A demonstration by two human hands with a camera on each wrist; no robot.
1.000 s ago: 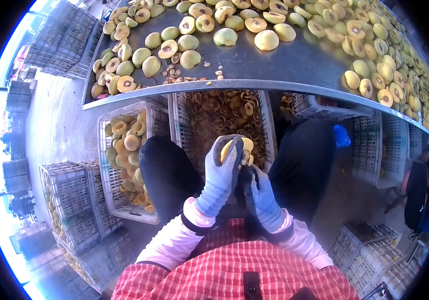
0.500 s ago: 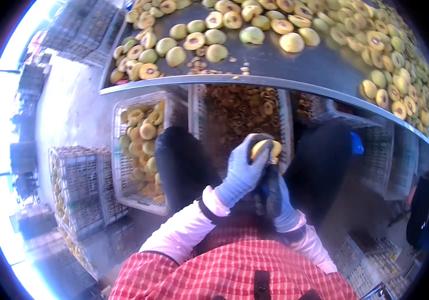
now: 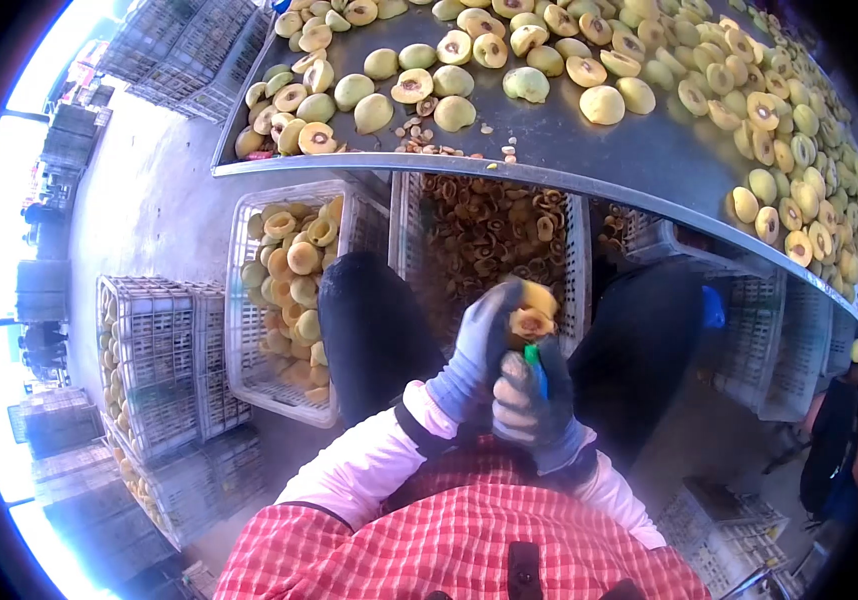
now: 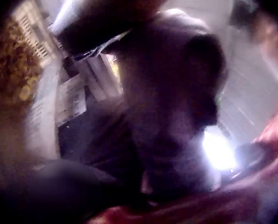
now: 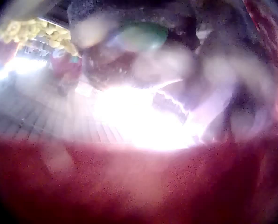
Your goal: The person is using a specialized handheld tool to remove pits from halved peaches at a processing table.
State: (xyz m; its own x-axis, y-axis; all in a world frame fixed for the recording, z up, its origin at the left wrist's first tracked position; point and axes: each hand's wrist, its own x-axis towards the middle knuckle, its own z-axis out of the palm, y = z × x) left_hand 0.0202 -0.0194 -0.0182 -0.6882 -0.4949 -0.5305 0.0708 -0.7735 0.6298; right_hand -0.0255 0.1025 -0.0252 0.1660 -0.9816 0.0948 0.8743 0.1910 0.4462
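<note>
Over the lap in the head view, my gloved left hand (image 3: 482,335) holds a yellow peach half (image 3: 533,318), its brown-centred cut face turned towards me. Just below it, my gloved right hand (image 3: 541,405) grips a tool with a green and blue handle (image 3: 532,354). The handle's green end points at the peach half; the tool's working end is hidden. In the right wrist view the green handle (image 5: 146,36) shows blurred among the fingers. The left wrist view is dark and blurred.
A metal table (image 3: 589,150) carries many peach halves (image 3: 454,112). Below its edge stands a crate (image 3: 574,260) of brown pit scraps. Left of my knee, a white crate (image 3: 239,340) holds peach halves. Stacked crates (image 3: 159,360) stand further left, with another person (image 3: 834,440) at far right.
The peach half has turned so its cut face shows, and the right fingers have closed higher round the tool, whose green handle has come into sight. The head view has shifted left.
</note>
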